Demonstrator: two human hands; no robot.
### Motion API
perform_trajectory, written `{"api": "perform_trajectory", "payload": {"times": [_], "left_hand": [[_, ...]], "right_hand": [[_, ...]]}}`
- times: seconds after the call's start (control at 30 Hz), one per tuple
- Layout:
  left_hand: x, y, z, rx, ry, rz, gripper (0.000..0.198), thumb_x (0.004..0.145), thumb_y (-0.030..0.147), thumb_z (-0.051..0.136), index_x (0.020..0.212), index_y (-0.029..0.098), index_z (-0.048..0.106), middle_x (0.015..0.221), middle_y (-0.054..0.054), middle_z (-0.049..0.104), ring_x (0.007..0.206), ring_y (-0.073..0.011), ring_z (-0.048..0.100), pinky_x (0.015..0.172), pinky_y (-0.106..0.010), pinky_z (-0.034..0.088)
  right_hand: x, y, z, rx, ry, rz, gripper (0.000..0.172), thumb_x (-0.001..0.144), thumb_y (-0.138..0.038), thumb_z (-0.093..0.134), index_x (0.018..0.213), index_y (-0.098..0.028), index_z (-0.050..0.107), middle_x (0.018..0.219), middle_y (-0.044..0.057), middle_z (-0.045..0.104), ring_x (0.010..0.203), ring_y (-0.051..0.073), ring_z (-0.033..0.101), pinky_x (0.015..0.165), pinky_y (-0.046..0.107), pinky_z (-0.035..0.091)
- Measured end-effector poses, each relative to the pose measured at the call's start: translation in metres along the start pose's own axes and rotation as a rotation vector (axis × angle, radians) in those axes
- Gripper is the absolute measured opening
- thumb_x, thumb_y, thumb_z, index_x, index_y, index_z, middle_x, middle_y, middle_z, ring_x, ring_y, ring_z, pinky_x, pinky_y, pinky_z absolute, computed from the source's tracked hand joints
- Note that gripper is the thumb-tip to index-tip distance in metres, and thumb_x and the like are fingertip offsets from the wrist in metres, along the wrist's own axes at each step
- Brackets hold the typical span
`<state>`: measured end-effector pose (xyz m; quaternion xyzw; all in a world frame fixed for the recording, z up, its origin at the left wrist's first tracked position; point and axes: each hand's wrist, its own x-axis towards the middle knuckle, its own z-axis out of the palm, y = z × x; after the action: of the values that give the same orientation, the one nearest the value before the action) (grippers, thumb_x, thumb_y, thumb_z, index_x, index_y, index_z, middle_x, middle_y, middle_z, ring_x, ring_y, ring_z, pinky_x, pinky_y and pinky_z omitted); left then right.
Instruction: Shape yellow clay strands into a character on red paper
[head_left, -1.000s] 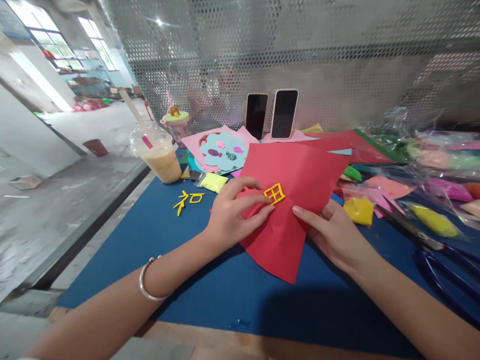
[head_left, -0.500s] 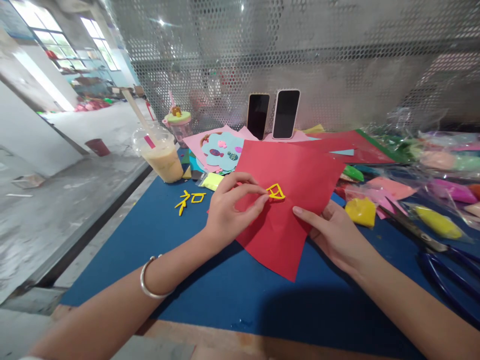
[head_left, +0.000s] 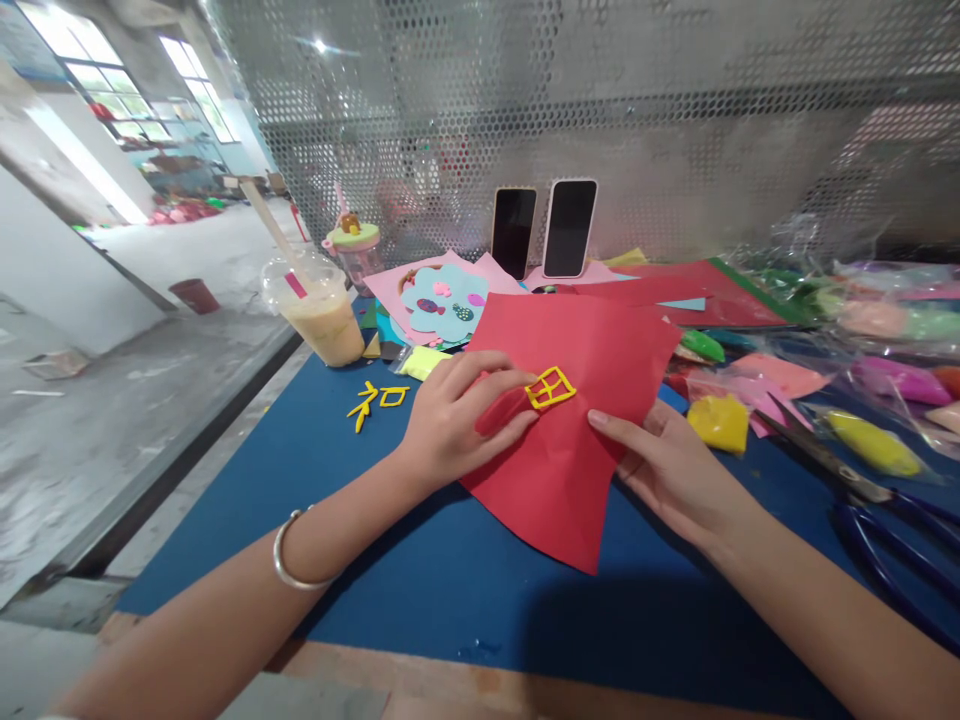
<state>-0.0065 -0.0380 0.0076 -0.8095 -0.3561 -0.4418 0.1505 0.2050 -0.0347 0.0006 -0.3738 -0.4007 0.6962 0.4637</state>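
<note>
A red paper sheet [head_left: 577, 460] lies on the blue mat [head_left: 390, 560]. On it sits a small yellow clay grid shape [head_left: 550, 387]. My left hand [head_left: 450, 420] curls its fingers over the sheet's left edge, which is bent up into a fold, with its fingertips right beside the yellow shape. My right hand [head_left: 667, 470] rests on the sheet's right edge, index finger stretched out flat on the paper, holding it down. More yellow clay strokes [head_left: 375, 398] lie on the mat to the left of my left hand.
A lidded drink cup with a straw [head_left: 319, 310] stands at the left. Two phones [head_left: 541, 228] lean on the perforated metal wall. Coloured paper cut-outs [head_left: 442, 300] lie behind. Bags of coloured clay [head_left: 870, 440] and blue scissors [head_left: 892, 520] lie at the right.
My left hand went from pinching at the yellow shape to gripping the red sheet's left edge, folding it up. The sheet shifted slightly. My right hand stayed in place.
</note>
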Motion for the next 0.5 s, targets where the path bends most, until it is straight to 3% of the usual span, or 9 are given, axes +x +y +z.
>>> {"api": "perform_trajectory", "payload": {"times": [0.27, 0.5], "left_hand": [[0.0017, -0.0035, 0.0044, 0.093, 0.032, 0.157, 0.016, 0.082, 0.019, 0.069, 0.096, 0.021, 0.062, 0.089, -0.004, 0.068, 0.079, -0.0165, 0.063, 0.071, -0.030, 0.051], [0.0035, -0.0035, 0.0030, 0.050, 0.057, 0.110, 0.010, 0.083, 0.021, 0.068, 0.092, 0.019, 0.063, 0.082, -0.003, 0.071, 0.074, -0.0153, 0.062, 0.072, -0.029, 0.052]], "right_hand": [[-0.0014, -0.0002, 0.0004, 0.013, -0.021, 0.044, 0.061, 0.069, -0.029, 0.081, 0.126, -0.031, 0.059, 0.118, 0.004, 0.071, 0.109, 0.028, 0.065, 0.090, 0.040, 0.056], [0.0005, 0.0007, 0.0004, 0.025, -0.015, 0.084, 0.050, 0.065, -0.028, 0.083, 0.113, -0.026, 0.068, 0.115, 0.005, 0.072, 0.109, 0.028, 0.065, 0.090, 0.039, 0.055]]}}
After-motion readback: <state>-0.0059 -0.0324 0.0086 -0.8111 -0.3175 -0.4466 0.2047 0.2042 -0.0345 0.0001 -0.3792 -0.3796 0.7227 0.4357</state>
